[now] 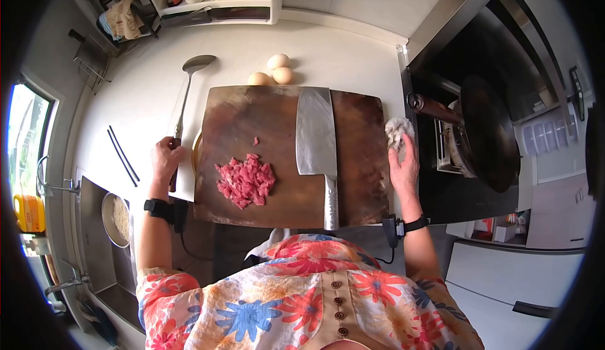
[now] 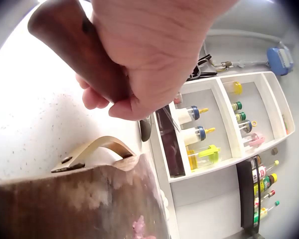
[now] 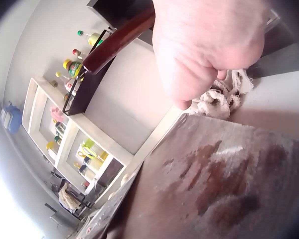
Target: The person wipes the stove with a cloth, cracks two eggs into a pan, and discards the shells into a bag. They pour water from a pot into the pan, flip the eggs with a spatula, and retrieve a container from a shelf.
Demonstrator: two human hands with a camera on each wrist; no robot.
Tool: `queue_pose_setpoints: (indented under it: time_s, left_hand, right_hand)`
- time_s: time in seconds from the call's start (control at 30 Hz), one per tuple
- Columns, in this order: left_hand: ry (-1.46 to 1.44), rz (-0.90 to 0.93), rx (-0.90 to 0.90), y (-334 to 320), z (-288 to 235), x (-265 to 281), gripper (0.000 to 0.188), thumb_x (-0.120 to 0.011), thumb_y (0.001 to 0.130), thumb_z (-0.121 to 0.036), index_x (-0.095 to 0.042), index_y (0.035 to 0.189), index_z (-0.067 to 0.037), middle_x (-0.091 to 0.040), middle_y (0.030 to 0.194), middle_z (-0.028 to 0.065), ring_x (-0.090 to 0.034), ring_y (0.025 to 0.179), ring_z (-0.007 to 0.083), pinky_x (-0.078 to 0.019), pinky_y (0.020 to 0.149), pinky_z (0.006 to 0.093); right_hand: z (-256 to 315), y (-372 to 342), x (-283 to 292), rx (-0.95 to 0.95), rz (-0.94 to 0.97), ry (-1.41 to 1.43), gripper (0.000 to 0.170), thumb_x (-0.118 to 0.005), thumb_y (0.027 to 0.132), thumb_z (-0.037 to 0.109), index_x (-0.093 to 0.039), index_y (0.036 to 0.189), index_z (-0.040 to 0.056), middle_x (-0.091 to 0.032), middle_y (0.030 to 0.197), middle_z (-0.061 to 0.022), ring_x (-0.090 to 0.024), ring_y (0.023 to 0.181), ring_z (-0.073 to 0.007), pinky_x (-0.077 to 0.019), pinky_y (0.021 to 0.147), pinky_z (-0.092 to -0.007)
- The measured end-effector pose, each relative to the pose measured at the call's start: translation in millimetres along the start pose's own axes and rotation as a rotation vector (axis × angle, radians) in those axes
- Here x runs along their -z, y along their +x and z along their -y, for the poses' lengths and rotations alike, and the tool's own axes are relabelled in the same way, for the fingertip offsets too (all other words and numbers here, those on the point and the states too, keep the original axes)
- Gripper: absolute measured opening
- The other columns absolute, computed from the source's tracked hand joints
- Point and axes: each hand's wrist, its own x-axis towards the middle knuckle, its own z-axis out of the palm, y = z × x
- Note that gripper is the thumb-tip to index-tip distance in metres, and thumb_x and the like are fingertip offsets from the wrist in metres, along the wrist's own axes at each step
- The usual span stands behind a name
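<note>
My left hand [image 1: 165,160] grips the dark wooden handle [image 2: 84,47] of a metal ladle [image 1: 199,63], left of the cutting board. In the left wrist view the fingers of the hand [image 2: 144,55] are curled round that handle. On the board's right side, my right hand [image 1: 405,167] touches a crumpled white cloth [image 1: 398,127]; in the right wrist view the hand [image 3: 204,55] partly covers the cloth [image 3: 222,99]. The brown board [image 1: 283,205] carries chopped red meat [image 1: 246,181] and a broad cleaver [image 1: 316,132] lying with its handle toward the body.
Eggs [image 1: 278,62] sit behind the board. Black chopsticks [image 1: 123,156] lie at the left, near a sink [image 1: 94,236] with a bowl [image 1: 116,219]. A wok [image 1: 488,132] stands on the stove at the right, its handle [image 1: 435,109] pointing toward the board. A shelf [image 1: 217,11] holds jars.
</note>
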Motion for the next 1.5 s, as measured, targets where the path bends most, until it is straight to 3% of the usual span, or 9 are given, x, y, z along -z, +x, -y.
queue_pose_setpoints:
  time_s: [0.13,0.23,0.33,0.53,0.57,0.73,1.03,1.33,1.5]
  left_hand:
    - [0.206,0.085,-0.039,9.5,-0.9,0.9,0.038,-0.063,0.061,-0.018,-0.066,0.093,0.002,-0.065,0.080,0.0195,-0.063,0.077,0.0319,-0.0495,0.076,0.0377]
    - [0.401,0.197,-0.133,19.0,-12.2,10.3,0.039,-0.065,0.062,-0.019,-0.065,0.095,0.002,-0.065,0.080,0.0180,-0.063,0.076,0.0303,-0.0488,0.077,0.0383]
    - [0.436,0.100,-0.275,41.4,-27.5,14.7,0.043,-0.068,0.065,-0.022,-0.063,0.102,-0.001,-0.062,0.077,0.0150,-0.062,0.074,0.0283,-0.0487,0.073,0.0383]
    - [0.310,0.205,-0.668,83.3,-152.8,-5.1,0.038,-0.064,0.070,-0.020,-0.061,0.106,-0.010,-0.062,0.089,0.0144,-0.060,0.086,0.0295,-0.0471,0.078,0.0390]
    - [0.307,0.282,-0.647,89.5,-173.7,-14.8,0.038,-0.063,0.070,-0.020,-0.061,0.107,-0.012,-0.062,0.092,0.0152,-0.060,0.090,0.0297,-0.0467,0.081,0.0393]
    - [0.282,0.330,-0.825,131.8,-213.4,-92.5,0.039,-0.060,0.072,-0.019,-0.060,0.110,-0.014,-0.062,0.097,0.0181,-0.058,0.096,0.0329,-0.0452,0.087,0.0399]
    - [0.272,0.491,-0.629,148.0,-239.4,-157.4,0.048,-0.063,0.070,-0.028,-0.059,0.114,-0.012,-0.062,0.105,0.0169,-0.058,0.100,0.0314,-0.0452,0.089,0.0372]
    - [0.235,0.379,-0.573,171.8,-216.9,-174.6,0.045,-0.065,0.068,-0.027,-0.064,0.107,-0.006,-0.065,0.100,0.0173,-0.061,0.097,0.0308,-0.0463,0.087,0.0359]
    - [-0.126,0.201,-0.431,184.9,-202.7,-162.8,0.038,-0.061,0.077,-0.024,-0.062,0.111,-0.004,-0.066,0.095,0.0171,-0.065,0.082,0.0248,-0.0499,0.073,0.0332]
  right_hand:
    - [4.4,-16.6,-4.6,0.025,-0.051,-0.102,0.044,-0.060,0.082,0.017,-0.047,0.123,0.0055,-0.048,0.126,-0.0181,-0.046,0.116,-0.0356,-0.0369,0.097,-0.0435]
    - [2.3,-28.3,-15.5,0.017,-0.020,-0.079,0.042,-0.059,0.083,0.017,-0.049,0.121,0.0057,-0.050,0.124,-0.0164,-0.047,0.113,-0.0350,-0.0379,0.096,-0.0437]
    - [6.3,-29.2,-21.2,-0.015,-0.008,-0.120,0.039,-0.058,0.083,0.018,-0.050,0.119,0.0059,-0.051,0.123,-0.0135,-0.048,0.112,-0.0340,-0.0379,0.094,-0.0438]
    - [10.6,-29.8,-21.3,-0.050,0.001,-0.161,0.037,-0.057,0.084,0.020,-0.051,0.117,0.0068,-0.053,0.119,-0.0119,-0.048,0.109,-0.0329,-0.0386,0.091,-0.0438]
    - [10.2,-29.6,-22.1,-0.056,-0.010,-0.169,0.037,-0.057,0.084,0.020,-0.051,0.117,0.0068,-0.053,0.119,-0.0119,-0.048,0.109,-0.0329,-0.0386,0.091,-0.0438]
    - [10.9,-29.0,-23.1,0.009,-0.092,-0.147,0.032,-0.061,0.080,0.019,-0.055,0.108,0.0061,-0.056,0.112,-0.0121,-0.053,0.103,-0.0331,-0.0420,0.084,-0.0446]
    - [11.8,-35.8,-26.6,-0.094,-0.086,-0.254,0.035,-0.059,0.083,0.027,-0.054,0.112,0.0085,-0.055,0.117,-0.0087,-0.049,0.110,-0.0269,-0.0346,0.091,-0.0445]
    - [13.3,-35.3,-26.7,-0.109,-0.080,-0.256,0.033,-0.057,0.084,0.030,-0.055,0.109,0.0086,-0.056,0.116,-0.0088,-0.050,0.109,-0.0258,-0.0341,0.090,-0.0454]
    - [12.8,-34.2,-26.5,-0.120,-0.071,-0.249,0.032,-0.056,0.084,0.030,-0.055,0.109,0.0084,-0.056,0.116,-0.0089,-0.050,0.109,-0.0254,-0.0341,0.090,-0.0453]
